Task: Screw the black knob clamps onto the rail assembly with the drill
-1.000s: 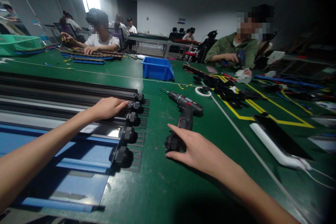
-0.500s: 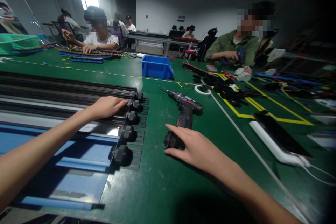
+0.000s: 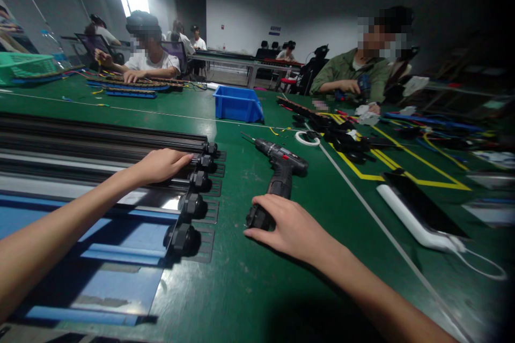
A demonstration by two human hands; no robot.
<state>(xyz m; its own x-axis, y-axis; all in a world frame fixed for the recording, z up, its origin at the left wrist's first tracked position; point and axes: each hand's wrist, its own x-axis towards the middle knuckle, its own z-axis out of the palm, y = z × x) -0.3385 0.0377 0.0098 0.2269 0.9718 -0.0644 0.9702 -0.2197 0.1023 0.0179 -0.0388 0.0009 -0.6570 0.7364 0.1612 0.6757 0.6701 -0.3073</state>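
Observation:
A black cordless drill (image 3: 281,179) lies on its side on the green table, its thin bit pointing to the far left. My right hand (image 3: 292,225) is closed round the battery end of its handle, thumb on the near side and fingers over the far side. Over a row of long black rails (image 3: 100,142) at the left, my left hand (image 3: 163,165) grips one near its end; most of its fingers are hidden underneath. Black cable glands (image 3: 191,205) cap the rail ends, with flat slotted tabs (image 3: 205,244) beside them. Blue strips (image 3: 124,252) edge the nearest clear-faced pieces.
A blue bin (image 3: 239,104) stands beyond the drill, near a white ring (image 3: 307,138). On the right lie a phone (image 3: 424,203) on a white block, cables and yellow tape lines (image 3: 370,176). Co-workers sit across the table, one holding a drill (image 3: 363,86).
My right hand has moved slightly left and closed its fingers onto the drill's battery end. My left hand stays on the rails. The whole view has shifted a little.

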